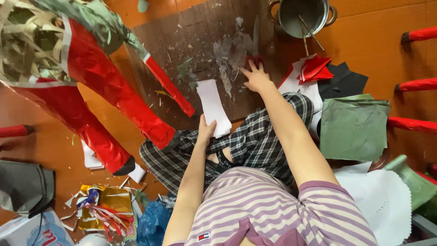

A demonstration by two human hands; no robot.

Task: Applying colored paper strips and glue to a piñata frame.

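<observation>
Scissors [255,45] lie on the brown board [182,41], blades pointing away, red handles touching the open right hand [256,78]. The left hand [205,132] pinches a white paper strip [213,107] nearer the body. A metal pot [302,16] stands beyond the board.

Matt white paper strip [213,107], worn glue-smeared wooden board [200,50], glossy red foil legs [98,77], dull metal pot [302,16]
</observation>
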